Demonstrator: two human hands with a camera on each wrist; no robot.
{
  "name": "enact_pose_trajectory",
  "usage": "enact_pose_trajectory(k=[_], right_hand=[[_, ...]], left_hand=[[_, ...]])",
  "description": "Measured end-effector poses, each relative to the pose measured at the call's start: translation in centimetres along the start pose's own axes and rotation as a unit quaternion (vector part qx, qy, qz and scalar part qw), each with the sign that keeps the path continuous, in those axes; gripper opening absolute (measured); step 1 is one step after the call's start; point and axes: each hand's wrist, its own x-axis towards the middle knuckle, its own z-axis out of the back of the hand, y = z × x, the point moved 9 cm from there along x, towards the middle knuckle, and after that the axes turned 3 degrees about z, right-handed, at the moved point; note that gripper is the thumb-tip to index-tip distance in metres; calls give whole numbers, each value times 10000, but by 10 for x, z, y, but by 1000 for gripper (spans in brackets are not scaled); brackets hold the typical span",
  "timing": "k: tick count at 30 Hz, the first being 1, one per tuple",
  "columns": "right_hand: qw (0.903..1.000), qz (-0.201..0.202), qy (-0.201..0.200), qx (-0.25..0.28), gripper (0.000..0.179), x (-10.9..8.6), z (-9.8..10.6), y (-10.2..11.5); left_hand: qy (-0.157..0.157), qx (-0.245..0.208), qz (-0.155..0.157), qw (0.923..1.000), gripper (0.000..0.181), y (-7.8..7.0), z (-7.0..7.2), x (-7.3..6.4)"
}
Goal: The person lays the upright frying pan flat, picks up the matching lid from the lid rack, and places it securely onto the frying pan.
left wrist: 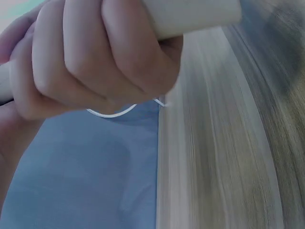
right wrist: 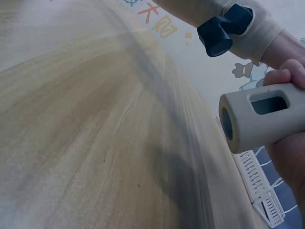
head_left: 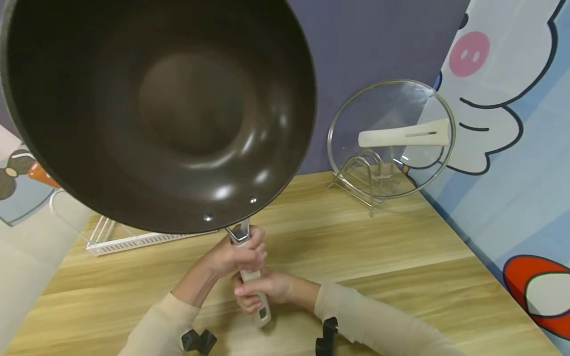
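Note:
A large dark wok [head_left: 191,104] is raised above the table, its inside facing me and its pale handle [head_left: 263,312] pointing down. My left hand [head_left: 238,253] grips the handle close to the wok's rim. Lower down, my right hand [head_left: 262,291] holds the same handle near its end. Curled fingers [left wrist: 90,52] wrap the handle in the left wrist view. In the right wrist view the slotted, hollow end of the handle [right wrist: 243,124] sticks out of the grip.
A glass lid [head_left: 401,106] with a cream grip stands in a wire rack [head_left: 369,185] at the back right of the wooden table [head_left: 356,247]. Behind the wok, partly hidden, is a white rack [head_left: 133,242] at the back left. Cartoon-printed panels and a purple-grey back wall surround the table.

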Motion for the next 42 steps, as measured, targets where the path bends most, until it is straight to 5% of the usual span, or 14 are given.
enact_pose_trajectory(k=[6, 16, 21, 26, 29, 36, 42], right_hand=[[10000, 4, -65, 53, 33, -1, -4, 6], [9981, -172, -459, 374, 41, -7, -6, 0], [9960, -138, -804, 378, 39, -14, 6, -1], [9937, -88, -1056, 369, 41, -22, 16, -2], [9930, -58, -1137, 317, 43, -24, 17, -3], [9916, -83, -1261, 283, 37, -31, 16, -4], [9933, -86, -1017, 537, 39, -30, 9, -5]], left_hand=[[255, -343, -2, 9991, 30, -1, -3, 5], [27, -665, 374, 9971, 32, 15, 3, 9], [-1004, -554, 905, 9893, 33, 24, 17, 8], [-2347, -568, 1546, 9580, 27, 37, 28, 4], [-2695, -475, 1685, 9470, 27, 41, 30, 4], [-2259, -410, 1799, 9565, 27, 46, 24, 10], [-1893, -587, 1524, 9682, 30, 43, 18, 15]])
